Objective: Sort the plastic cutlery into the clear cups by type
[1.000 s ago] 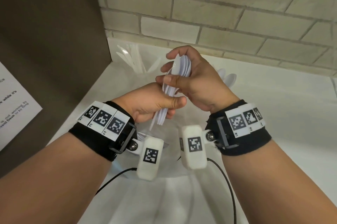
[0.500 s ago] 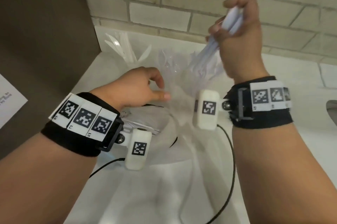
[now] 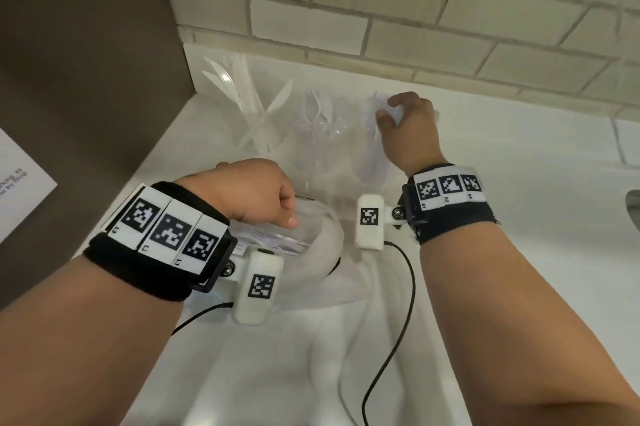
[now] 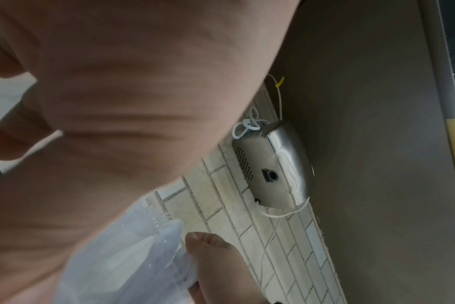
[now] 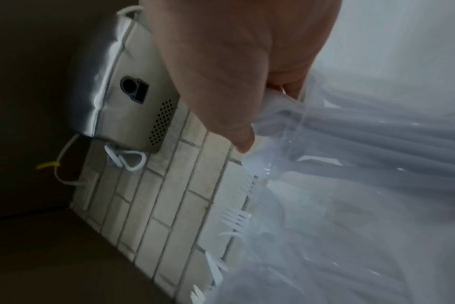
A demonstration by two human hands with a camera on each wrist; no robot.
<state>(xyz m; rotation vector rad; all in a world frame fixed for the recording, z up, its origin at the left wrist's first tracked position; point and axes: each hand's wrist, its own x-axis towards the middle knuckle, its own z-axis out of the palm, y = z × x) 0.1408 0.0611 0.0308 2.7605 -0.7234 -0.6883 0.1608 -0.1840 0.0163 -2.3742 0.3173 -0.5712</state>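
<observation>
Three clear cups stand at the back of the white counter. The left cup (image 3: 258, 120) holds white knives, the middle cup (image 3: 318, 120) holds forks (image 5: 234, 218). My right hand (image 3: 405, 120) grips a bundle of white spoons (image 3: 375, 155) by their bowls, with the handles down inside the right cup (image 3: 370, 134). Nearer to me, my left hand (image 3: 249, 193) is curled at the mouth of a clear plastic bag (image 3: 322, 252). In the left wrist view its thumb (image 4: 210, 257) presses on the film. More white cutlery (image 3: 273, 240) lies in the bag.
A brown panel (image 3: 86, 79) closes the left side, and a brick wall (image 3: 381, 10) runs right behind the cups. Black cables (image 3: 408, 287) hang from both wrist cameras over the bag. A metal dispenser (image 4: 273, 164) is mounted higher on the wall. A sink edge (image 3: 633, 211) shows far right.
Both hands held the spoon bundle a second ago. The right hand then lifted it alone and has now lowered it into the right cup. The left hand has curled at the bag.
</observation>
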